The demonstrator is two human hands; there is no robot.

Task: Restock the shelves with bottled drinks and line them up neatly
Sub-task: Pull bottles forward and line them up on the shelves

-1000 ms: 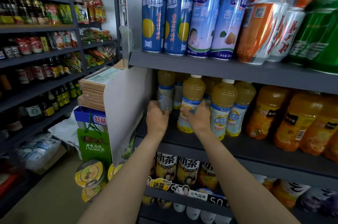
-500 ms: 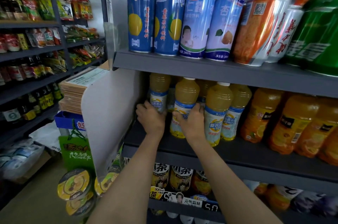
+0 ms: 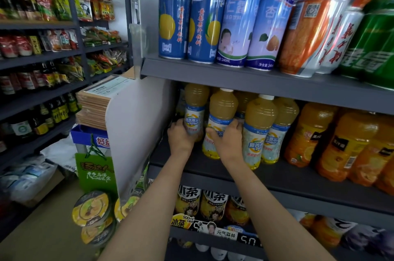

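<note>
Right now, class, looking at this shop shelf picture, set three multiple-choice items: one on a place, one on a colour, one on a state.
1. Where do the tall blue cans stand?
A. shelf above the juice bottles
B. floor
C. shelf below the juice bottles

2. What colour are the caps on the front pear juice bottles?
A. red
B. white
C. black

3. What is the left hand doing?
A. hanging idle
B. holding a can
C. gripping a pear juice bottle

Answers: 1 A, the cans sit on the top shelf. 2 B, white caps show. 3 C, its fingers curl round the leftmost bottle.
</note>
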